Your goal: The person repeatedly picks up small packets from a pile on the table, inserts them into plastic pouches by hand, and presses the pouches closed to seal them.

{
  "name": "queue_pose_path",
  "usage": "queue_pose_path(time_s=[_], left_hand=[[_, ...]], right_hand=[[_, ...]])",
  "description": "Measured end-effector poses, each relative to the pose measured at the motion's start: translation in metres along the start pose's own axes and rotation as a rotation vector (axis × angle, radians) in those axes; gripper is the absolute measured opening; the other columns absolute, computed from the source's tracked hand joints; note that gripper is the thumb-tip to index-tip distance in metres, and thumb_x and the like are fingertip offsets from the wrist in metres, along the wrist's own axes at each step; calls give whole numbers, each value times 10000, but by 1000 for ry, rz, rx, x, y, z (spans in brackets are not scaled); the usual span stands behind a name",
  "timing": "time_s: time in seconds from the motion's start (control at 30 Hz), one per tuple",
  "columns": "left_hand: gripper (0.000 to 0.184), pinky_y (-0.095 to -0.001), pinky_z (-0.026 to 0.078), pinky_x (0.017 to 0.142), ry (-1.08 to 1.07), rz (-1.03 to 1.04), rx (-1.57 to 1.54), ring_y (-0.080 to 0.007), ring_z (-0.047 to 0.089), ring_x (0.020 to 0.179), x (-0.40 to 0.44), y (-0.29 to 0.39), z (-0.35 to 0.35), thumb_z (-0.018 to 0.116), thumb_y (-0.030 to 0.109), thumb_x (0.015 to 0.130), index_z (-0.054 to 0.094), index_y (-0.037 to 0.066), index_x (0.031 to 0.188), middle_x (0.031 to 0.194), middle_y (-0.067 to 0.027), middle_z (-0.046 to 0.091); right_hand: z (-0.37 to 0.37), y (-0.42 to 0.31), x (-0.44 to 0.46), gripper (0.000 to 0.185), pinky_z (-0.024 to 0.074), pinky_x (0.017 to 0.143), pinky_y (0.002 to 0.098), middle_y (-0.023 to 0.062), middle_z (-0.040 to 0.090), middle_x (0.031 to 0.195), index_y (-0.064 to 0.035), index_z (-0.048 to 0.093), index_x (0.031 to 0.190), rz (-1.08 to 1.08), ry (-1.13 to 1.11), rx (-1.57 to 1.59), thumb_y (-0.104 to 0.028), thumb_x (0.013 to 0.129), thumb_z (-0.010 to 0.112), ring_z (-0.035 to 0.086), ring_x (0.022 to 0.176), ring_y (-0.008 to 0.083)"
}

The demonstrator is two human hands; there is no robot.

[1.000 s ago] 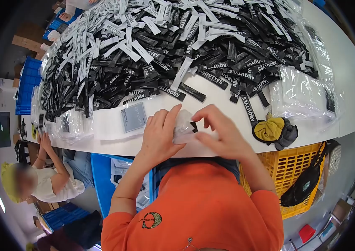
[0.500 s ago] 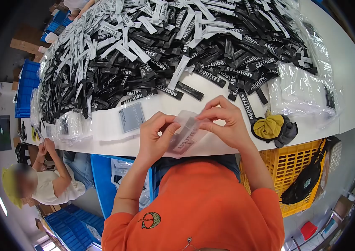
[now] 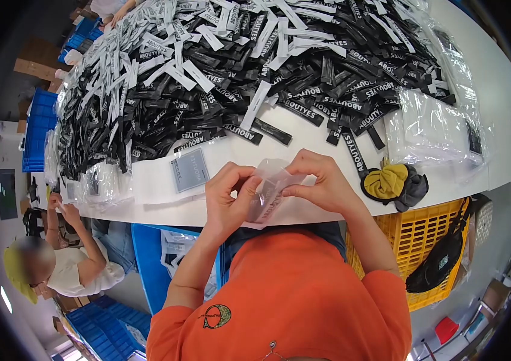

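Between my hands, over the table's front edge, is a small translucent plastic bag (image 3: 267,194) with dark ABOUTYES lettering. My left hand (image 3: 229,195) pinches its left side between thumb and fingers. On the other side, my right hand (image 3: 320,182) grips the upper right edge, and the bag's top stands spread apart. Just left of my left hand lies a flat white bag with a grey printed panel (image 3: 189,171). Beyond both hands spreads a big heap of black and white stick packets (image 3: 207,90), many printed ABOUTYES.
Clear-wrapped white bags (image 3: 433,129) and yellow and grey scrunchies (image 3: 388,182) lie to the right. Below the edge stand a blue bin (image 3: 147,259) and a yellow crate (image 3: 391,240) with a black pouch (image 3: 442,262). A co-worker (image 3: 78,265) sits at left.
The bag's top has spread wider and its printed face has turned, so less lettering shows. My right hand has shifted slightly down. The co-worker's hands have moved a little.
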State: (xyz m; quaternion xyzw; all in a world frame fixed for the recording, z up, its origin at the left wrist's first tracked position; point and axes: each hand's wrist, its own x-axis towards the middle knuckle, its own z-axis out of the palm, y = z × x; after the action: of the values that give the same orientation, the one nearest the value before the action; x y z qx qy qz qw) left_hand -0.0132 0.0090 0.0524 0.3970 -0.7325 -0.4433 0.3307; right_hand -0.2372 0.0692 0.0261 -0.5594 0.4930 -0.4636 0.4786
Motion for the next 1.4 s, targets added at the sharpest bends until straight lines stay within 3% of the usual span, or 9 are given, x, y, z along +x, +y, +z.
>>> queue_pose_path(time_s=[0.1, 0.2, 0.3, 0.4, 0.8, 1.0, 1.07, 1.2, 1.4], left_hand=[[35, -242, 491, 614, 30, -22, -31, -102, 639, 693, 1, 2, 2, 705, 16, 940, 708, -11, 962, 827, -51, 624], [41, -235, 500, 628, -10, -16, 21, -100, 641, 699, 2, 2, -1, 702, 23, 948, 706, -13, 966, 840, -46, 627], [51, -232, 505, 635, 17, -25, -14, -97, 642, 709, 0, 1, 1, 696, 31, 958, 703, -18, 970, 856, -43, 633], [54, -231, 508, 639, 4, -16, -53, -95, 641, 714, 3, 1, -1, 693, 31, 962, 701, -21, 976, 863, -45, 637], [71, -227, 508, 660, 18, -49, -62, -83, 638, 753, -3, -4, 5, 681, 47, 980, 687, -23, 979, 886, -35, 633], [82, -221, 493, 679, 35, -76, -104, -61, 599, 759, -4, -9, 5, 668, 61, 996, 682, -19, 987, 899, -10, 637], [86, -221, 489, 695, 73, -137, -236, -54, 589, 760, -4, -10, 6, 666, 70, 1002, 682, -12, 980, 915, 2, 641], [109, -218, 476, 707, 37, -232, -463, -49, 580, 776, -1, -10, 6, 665, 106, 1014, 685, 3, 985, 931, 14, 665], [179, -230, 488, 699, -88, -211, -271, -59, 612, 812, -1, -26, 15, 689, 175, 1005, 724, 8, 1059, 925, 0, 714]], right_hand=[[0, 4, 0, 288, 494, 778, 296, 30, 632, 901, -53, 784, 1011, -11, 78, 67, -51, 738, 876, 619, 831, 160], [3, 9, -1, 278, 492, 762, 294, 26, 635, 904, -54, 787, 1014, -98, 37, -110, -51, 749, 871, 614, 822, 146], [5, 6, 0, 257, 491, 756, 291, 22, 633, 903, -57, 789, 1009, -61, 103, 70, -54, 763, 863, 610, 827, 139], [5, 3, 1, 276, 521, 743, 279, 12, 628, 926, -106, 788, 1061, -47, 50, 45, -59, 792, 824, 638, 852, 144], [-1, 7, 5, 265, 535, 693, 285, 35, 638, 925, -68, 764, 1038, 5, -90, 20, -88, 788, 848, 630, 810, 145], [-1, 11, 3, 185, 492, 659, 252, 1, 659, 913, -50, 771, 976, -15, -8, 9, -80, 808, 845, 629, 855, 101], [7, 3, 5, 159, 488, 657, 239, -2, 673, 916, -27, 762, 974, 47, 144, 262, -83, 838, 822, 636, 860, 84], [14, 12, 4, 133, 520, 650, 242, 28, 696, 928, -2, 749, 966, 169, 152, 278, -99, 882, 786, 632, 799, 79], [43, 19, 7, 122, 481, 627, 221, -1, 688, 831, -3, 699, 881, -103, 334, 33, -104, 929, 746, 597, 705, 50]])
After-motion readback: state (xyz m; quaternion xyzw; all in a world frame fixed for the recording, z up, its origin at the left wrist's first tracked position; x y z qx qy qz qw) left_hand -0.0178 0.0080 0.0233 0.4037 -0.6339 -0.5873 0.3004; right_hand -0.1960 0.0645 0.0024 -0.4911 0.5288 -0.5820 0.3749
